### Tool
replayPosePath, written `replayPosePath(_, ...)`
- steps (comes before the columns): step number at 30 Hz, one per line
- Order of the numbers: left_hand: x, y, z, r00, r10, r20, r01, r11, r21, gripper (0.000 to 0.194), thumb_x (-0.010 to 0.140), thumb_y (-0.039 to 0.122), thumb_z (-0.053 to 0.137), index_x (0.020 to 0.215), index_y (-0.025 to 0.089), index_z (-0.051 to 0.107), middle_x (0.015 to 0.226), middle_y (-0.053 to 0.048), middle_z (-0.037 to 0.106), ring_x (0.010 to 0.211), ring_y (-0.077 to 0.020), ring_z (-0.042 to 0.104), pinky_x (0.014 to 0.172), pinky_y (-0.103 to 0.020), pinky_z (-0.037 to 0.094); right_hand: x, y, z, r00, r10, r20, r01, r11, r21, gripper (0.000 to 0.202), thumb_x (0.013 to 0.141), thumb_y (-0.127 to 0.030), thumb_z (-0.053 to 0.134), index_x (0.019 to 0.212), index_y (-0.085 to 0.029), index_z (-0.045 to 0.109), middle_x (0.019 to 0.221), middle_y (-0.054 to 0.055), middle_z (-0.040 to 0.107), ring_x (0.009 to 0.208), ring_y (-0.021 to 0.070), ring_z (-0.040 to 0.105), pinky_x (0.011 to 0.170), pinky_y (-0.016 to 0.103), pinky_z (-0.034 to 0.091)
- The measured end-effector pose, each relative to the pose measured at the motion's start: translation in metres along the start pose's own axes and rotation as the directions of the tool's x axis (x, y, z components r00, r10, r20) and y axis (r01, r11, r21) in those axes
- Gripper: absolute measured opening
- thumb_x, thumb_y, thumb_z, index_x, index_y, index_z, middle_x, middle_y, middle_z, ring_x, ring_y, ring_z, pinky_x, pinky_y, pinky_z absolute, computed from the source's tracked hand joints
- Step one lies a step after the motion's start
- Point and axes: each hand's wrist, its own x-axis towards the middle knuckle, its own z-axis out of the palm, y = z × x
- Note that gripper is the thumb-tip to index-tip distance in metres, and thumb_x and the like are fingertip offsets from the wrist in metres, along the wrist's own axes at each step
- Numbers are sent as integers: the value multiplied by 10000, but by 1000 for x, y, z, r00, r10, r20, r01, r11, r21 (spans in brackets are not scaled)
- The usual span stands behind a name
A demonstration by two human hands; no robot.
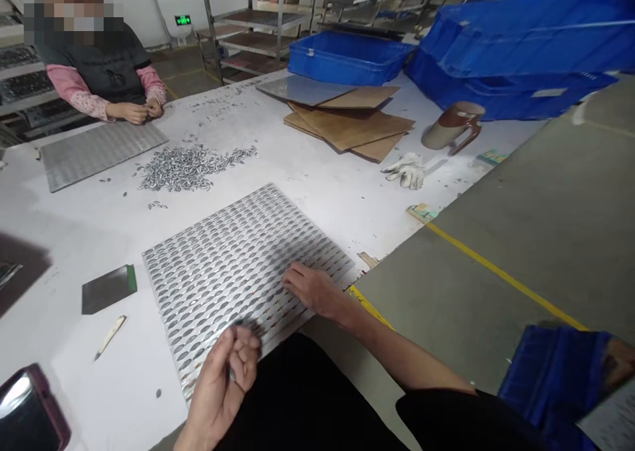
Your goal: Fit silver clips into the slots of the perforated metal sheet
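Note:
A metal plate (218,266) with rows of leaf-shaped slots lies on the table in front of me. Grey pieces fill most slots, while some near the close edge look orange-brown. Over its near left edge, my left hand (228,371) is turned palm up with its fingers curled in. A bit of a small grey piece shows in that palm. My right hand (312,289) rests on the plate's right part, its fingertips together and pointing down; whatever they pinch is hidden. Beyond the plate is a pile of small grey oval pieces (176,168).
A dark scraper (109,290), a knife (110,337) and a phone (32,408) lie at left. Cardboard sheets (347,123), a mug (454,127), a glove (407,171) and blue crates (347,57) stand farther back. A co-worker (104,67) sits behind another plate (99,153).

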Motion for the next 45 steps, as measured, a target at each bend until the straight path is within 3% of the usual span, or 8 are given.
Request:
replayPosePath(2,0,4,10,999,31,40,-29,998,-61,380,891,468,607,1010,121,703,1006,-133,711,895,-206,658,764,-288,528,-7,-11,-6,996,17,-93,-4,990,141,198,1016,-272,438,941,-186,601,901,67,619,797,167,595,687,268,471)
replayPosePath(7,5,3,31,991,97,88,-87,991,-105,643,904,640,429,1195,119,669,1302,-180,638,1310,-309,489,1105,-427,349,-25,-67,-15,980,-73,-183,132,933,334,220,1012,-297,440,924,-210,622,851,51,651,798,168,609,713,282,486)
replayPosePath(12,8,-11,45,985,168,33,-166,985,-34,651,895,657,434,1219,141,661,1314,-155,637,1322,-301,482,1164,-424,256,-35,-103,7,978,-130,-166,176,937,303,234,1013,-244,417,946,-194,635,890,59,668,858,175,603,780,295,494)
replayPosePath(23,16,-21,40,988,152,-2,-150,979,137,546,885,608,513,1126,159,708,1231,-132,679,1214,-282,563,1130,-381,319,-37,-99,21,965,-158,-209,222,915,337,162,882,-178,445,970,-177,581,844,54,656,828,188,603,776,298,506)
replayPosePath(26,13,-16,38,982,187,-25,-181,973,142,469,865,562,588,1119,185,701,1158,-113,697,1138,-255,594,1044,-351,414,-35,-89,16,966,-106,-235,205,870,449,124,890,-174,473,921,-199,590,861,43,670,857,166,619,797,266,503)
replayPosePath(29,6,-6,38,966,255,-35,-242,948,208,394,855,468,649,1173,233,656,1099,-77,691,1002,-222,626,891,-321,496,-35,-54,4,968,118,-220,12,860,511,110,931,-204,509,886,-204,610,812,19,671,769,139,624,738,238,488)
replayPosePath(35,-2,6,32,951,281,-128,-232,924,303,450,799,435,718,1192,232,632,985,-70,679,870,-220,625,778,-330,519,-24,23,-6,840,500,-211,-418,844,335,158,909,-252,515,802,-193,616,751,20,663,705,165,599,693,274,444)
replayPosePath(45,1,5,16,956,239,-170,-183,939,289,472,765,425,755,1183,239,637,942,-52,667,787,-190,602,727,-302,525,-7,25,-6,819,565,-99,-533,814,232,170,882,-224,501,759,-195,614,726,16,669,679,161,597,649,261,387)
